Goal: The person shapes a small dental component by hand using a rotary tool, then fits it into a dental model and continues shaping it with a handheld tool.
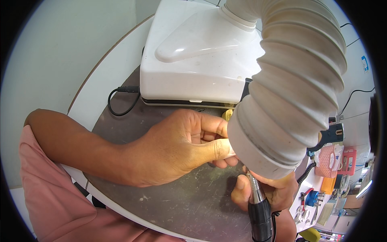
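Dark round mat [189, 205] on white table [117, 68], bearing white machine [193, 52], seemingly.

One hose [290, 88], one handpiece [258, 205], two hands [173, 149].

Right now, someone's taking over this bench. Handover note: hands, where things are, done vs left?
Left hand: pinched shut at the hose mouth; whatever it pinches is hidden.
Right hand: grip shut on the rotary handpiece, tip pointing up under the hose.
Hose: ribbed, white, runs from the white extractor box to just over both hands.
Mat: dark, speckled with dust.
Done/left: work area hidden by the hose; cannot tell.
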A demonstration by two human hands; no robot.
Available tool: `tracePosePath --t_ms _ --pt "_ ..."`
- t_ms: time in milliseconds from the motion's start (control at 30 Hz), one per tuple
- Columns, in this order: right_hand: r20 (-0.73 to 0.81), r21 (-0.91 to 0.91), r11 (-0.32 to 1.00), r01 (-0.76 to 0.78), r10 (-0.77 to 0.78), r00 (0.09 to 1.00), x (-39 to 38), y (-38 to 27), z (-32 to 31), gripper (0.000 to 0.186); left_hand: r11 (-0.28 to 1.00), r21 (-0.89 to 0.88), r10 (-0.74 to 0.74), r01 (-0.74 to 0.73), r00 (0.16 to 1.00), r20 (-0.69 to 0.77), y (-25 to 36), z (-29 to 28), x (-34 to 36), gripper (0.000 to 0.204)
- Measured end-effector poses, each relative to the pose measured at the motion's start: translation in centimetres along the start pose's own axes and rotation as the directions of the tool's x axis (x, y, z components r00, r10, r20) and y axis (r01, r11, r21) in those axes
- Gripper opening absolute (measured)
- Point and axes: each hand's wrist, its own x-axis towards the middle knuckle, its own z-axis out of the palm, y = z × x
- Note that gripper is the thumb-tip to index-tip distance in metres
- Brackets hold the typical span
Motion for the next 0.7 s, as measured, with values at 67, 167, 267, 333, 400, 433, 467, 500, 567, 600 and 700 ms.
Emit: tracePosePath --t_ms 67,167,267,333,400,433,467,500,567,600,700 --pt "-0.133 0.069 0.998 -0.003 0.012 0.991 -0.2 0.1 0.7 0.039 1.000 0.000 0.000 0.000 1.000 0.000 0.0 0.0 0.0 0.019" --pt "0.122 -0.059 0.992 0.115 -0.107 0.987 1.3 -0.2 -1.0 0.041 1.000 -0.010 -0.005 0.005 1.000 0.007 0.0 -0.1 0.1 0.019" --pt "-0.084 0.046 0.999 0.002 0.002 0.996 0.0 -0.1 0.5 0.042 1.000 0.006 -0.009 0.009 1.000 0.005 0.1 0.0 0.0 0.019" --pt "0.029 -0.023 0.998 0.060 -0.059 0.998 0.9 -0.3 -0.7 0.045 1.000 0.009 -0.007 0.007 1.000 0.003 0.0 -0.1 0.0 0.019" --pt "0.146 -0.087 0.988 0.125 -0.112 0.983 0.9 -0.2 -0.7 0.048 1.000 0.012 -0.009 0.009 1.000 -0.002 0.1 0.0 0.0 0.019" --pt "0.009 -0.018 0.997 0.068 -0.068 0.998 0.2 0.0 0.1 0.045 1.000 0.016 -0.012 0.012 1.000 -0.009 0.1 0.0 0.0 0.019" --pt "-0.124 0.058 0.998 0.021 -0.014 0.992 -0.1 0.1 0.6 0.042 1.000 0.017 -0.012 0.012 1.000 -0.009 0.1 0.0 0.0 0.019" --pt "-0.124 0.059 0.998 0.022 -0.014 0.992 -0.2 0.0 0.8 0.042 1.000 0.005 -0.015 0.015 1.000 -0.007 0.0 0.0 0.0 0.019" --pt "-0.197 0.120 0.991 -0.066 0.089 0.976 -0.1 -0.3 1.0 0.032 1.000 -0.007 -0.018 0.018 1.000 -0.006 0.0 -0.1 0.0 0.019" --pt "-0.197 0.121 0.991 -0.065 0.088 0.976 0.1 -0.5 0.8 0.032 1.000 -0.005 -0.023 0.022 1.000 -0.002 0.0 -0.1 0.0 0.019" --pt "-0.103 0.059 0.993 -0.105 0.111 0.988 0.6 -0.6 0.2 0.025 1.000 -0.026 -0.008 0.008 1.000 0.002 0.0 0.0 0.0 0.018"
